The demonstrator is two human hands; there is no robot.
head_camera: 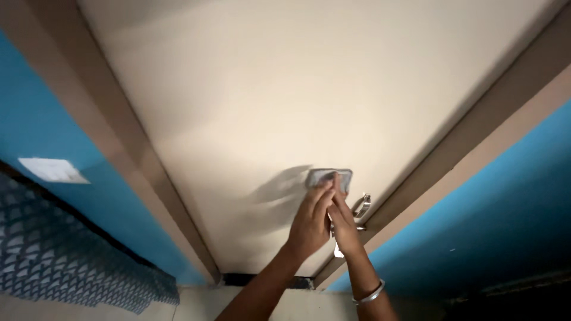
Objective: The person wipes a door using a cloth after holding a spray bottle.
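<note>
Both my hands press a small grey cloth pad (329, 176) flat against a cream door (285, 107). My left hand (310, 223) has its fingers stretched up onto the pad's lower edge. My right hand (343, 221), with a silver bangle on the wrist, lies beside it, its fingers also on the pad. A metal door handle (361, 207) sits just right of my right hand, close to the door's edge.
A brown door frame (148, 154) runs along both sides of the door. Blue walls (476, 226) flank it. A white switch plate (53, 170) is on the left wall, above a patterned blue-grey fabric (59, 255). Pale floor shows at the bottom.
</note>
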